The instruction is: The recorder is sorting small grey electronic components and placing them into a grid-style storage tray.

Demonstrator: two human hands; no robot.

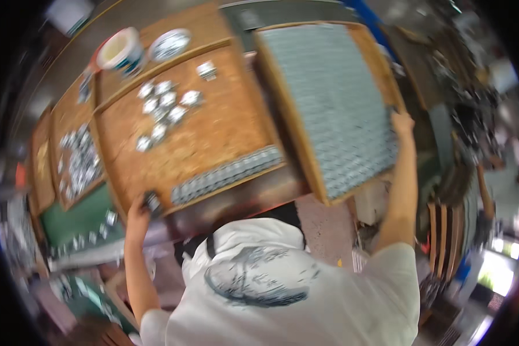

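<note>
My left hand (136,218) is at the near left corner of a shallow wooden tray (118,193), its fingers closed on a small dark grey metal part (151,200). To the right of that part, a packed row of grey metal parts (228,176) lines the tray's near edge. Shiny silver parts (166,99) lie loose further back in the same tray. My right hand (403,122) is closed at the right rim of a second wooden tray (294,124), which is filled with tight rows of grey parts (337,98). A dark spot shows at its fingertips, too blurred to name.
A white bucket (120,51) and a dish of silver pieces (170,45) stand behind the left tray. More silver parts (81,161) fill a compartment at the left, above a green surface (78,222) with a few parts. Another person's arm (485,190) shows far right.
</note>
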